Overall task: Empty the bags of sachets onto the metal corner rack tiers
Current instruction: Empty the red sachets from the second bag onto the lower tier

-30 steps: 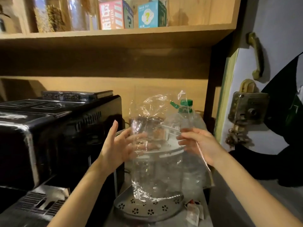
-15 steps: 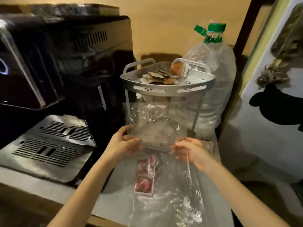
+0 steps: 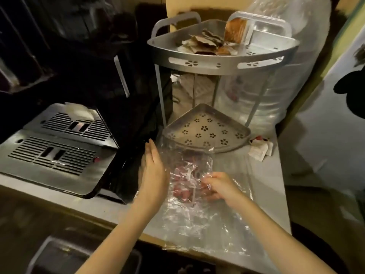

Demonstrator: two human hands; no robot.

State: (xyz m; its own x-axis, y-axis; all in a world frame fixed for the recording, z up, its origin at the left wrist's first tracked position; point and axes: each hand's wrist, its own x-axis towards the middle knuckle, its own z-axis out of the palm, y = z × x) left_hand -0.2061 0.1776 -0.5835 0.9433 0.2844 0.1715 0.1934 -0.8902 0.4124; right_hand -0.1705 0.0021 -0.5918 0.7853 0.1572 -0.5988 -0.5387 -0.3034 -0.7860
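Observation:
A two-tier metal corner rack (image 3: pixel 223 63) stands on the counter. Brown sachets (image 3: pixel 207 43) lie piled on its upper tier. The perforated lower tier (image 3: pixel 205 131) holds nothing. A clear plastic bag (image 3: pixel 187 175) with red sachets (image 3: pixel 181 191) inside lies on the counter just in front of the lower tier. My right hand (image 3: pixel 219 187) pinches the bag's right side. My left hand (image 3: pixel 154 171) rests flat against the bag's left side with its fingers straight. More crumpled clear plastic (image 3: pixel 207 228) spreads toward the counter's front edge.
A black coffee machine (image 3: pixel 79 66) with a slotted drip tray (image 3: pixel 57 143) stands close on the left. A large clear water bottle (image 3: pixel 296 76) rises behind the rack. A few white sachets (image 3: pixel 260 149) lie loose at the rack's right. The counter edge drops off at the right.
Both hands dropped from the rack's lower tier to the counter. They let the empty bag down and now hold the bag with red sachets. The view tilted further down.

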